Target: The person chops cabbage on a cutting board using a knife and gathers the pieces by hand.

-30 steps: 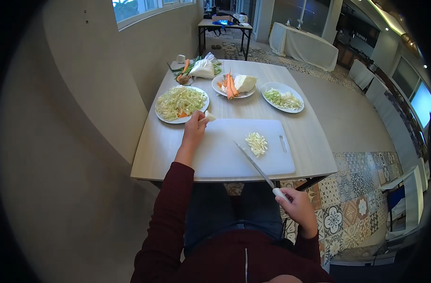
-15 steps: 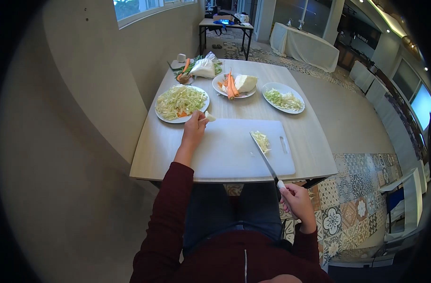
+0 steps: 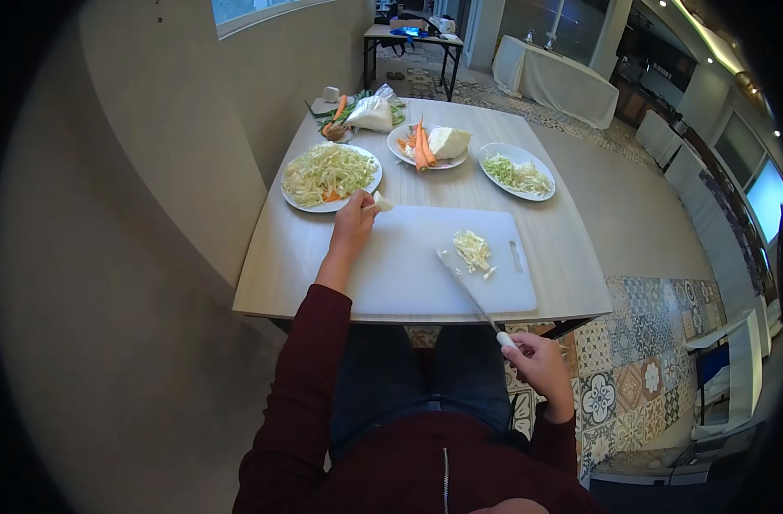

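My left hand (image 3: 354, 221) is closed on a pale cabbage piece (image 3: 381, 202) above the top left corner of the white cutting board (image 3: 400, 265). In my right hand (image 3: 538, 364) is the white handle of a kitchen knife (image 3: 470, 296), its blade slanting up and left over the board. Chopped cabbage (image 3: 473, 250) lies in a small heap to the right of the blade, apart from it. Just beyond my left hand is a plate heaped with shredded cabbage (image 3: 327, 174), with some orange bits at its near edge.
A middle plate holds whole carrots (image 3: 423, 147) and a cabbage chunk (image 3: 449, 143). On the right, another plate (image 3: 541, 195) carries shredded cabbage. A plastic bag (image 3: 372, 113) and more vegetables sit at the far left of the table (image 3: 571, 265). A wall (image 3: 169, 171) runs along the left.
The knife blade has moved left, away from the chopped cabbage, which now lies more spread out. My left hand still holds the cabbage piece in nearly the same place.
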`<state>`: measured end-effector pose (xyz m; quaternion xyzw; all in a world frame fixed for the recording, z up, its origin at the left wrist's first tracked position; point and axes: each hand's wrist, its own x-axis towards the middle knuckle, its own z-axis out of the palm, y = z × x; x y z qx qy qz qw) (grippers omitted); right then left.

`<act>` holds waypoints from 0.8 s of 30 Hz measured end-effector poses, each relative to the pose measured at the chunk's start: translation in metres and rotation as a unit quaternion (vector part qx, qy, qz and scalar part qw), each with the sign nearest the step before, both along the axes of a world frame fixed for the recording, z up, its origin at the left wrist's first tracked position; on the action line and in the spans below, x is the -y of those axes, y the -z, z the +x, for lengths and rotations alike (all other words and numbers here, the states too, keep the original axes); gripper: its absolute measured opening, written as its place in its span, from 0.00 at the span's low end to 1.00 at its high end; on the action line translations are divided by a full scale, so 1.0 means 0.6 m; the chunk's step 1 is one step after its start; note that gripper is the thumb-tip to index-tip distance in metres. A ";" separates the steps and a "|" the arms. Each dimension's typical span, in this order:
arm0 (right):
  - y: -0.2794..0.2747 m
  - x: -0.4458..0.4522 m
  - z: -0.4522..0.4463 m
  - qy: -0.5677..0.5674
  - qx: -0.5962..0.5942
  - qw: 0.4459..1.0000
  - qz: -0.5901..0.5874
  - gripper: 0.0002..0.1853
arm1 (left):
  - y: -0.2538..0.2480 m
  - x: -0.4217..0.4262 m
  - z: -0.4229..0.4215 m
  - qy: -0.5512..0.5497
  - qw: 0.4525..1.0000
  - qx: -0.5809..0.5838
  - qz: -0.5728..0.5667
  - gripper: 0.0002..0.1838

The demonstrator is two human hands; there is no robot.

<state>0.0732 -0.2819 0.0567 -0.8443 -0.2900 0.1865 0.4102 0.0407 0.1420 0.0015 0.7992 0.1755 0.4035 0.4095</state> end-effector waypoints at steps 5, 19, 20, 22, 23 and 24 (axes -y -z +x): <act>-0.022 -0.012 -0.009 0.066 -0.072 0.995 0.023 0.14 | -0.010 0.006 -0.005 0.003 0.999 -0.016 -0.030 0.10; -0.034 -0.083 -0.022 -0.019 0.151 0.988 -0.013 0.16 | 0.005 -0.005 0.000 -0.009 1.000 -0.019 0.024 0.09; -0.035 -0.080 -0.023 -0.004 0.144 0.989 -0.019 0.16 | 0.006 -0.005 0.000 -0.008 0.999 -0.021 0.024 0.10; -0.033 -0.068 -0.020 0.021 0.106 0.994 -0.021 0.15 | 0.005 -0.003 0.000 -0.017 0.999 -0.007 0.049 0.10; -0.029 -0.058 -0.016 0.031 0.075 0.997 -0.015 0.15 | 0.005 -0.001 0.000 -0.021 0.998 0.001 0.062 0.10; -0.027 -0.053 -0.015 0.042 0.044 0.998 -0.009 0.15 | 0.001 0.002 -0.002 -0.021 0.998 0.004 0.057 0.10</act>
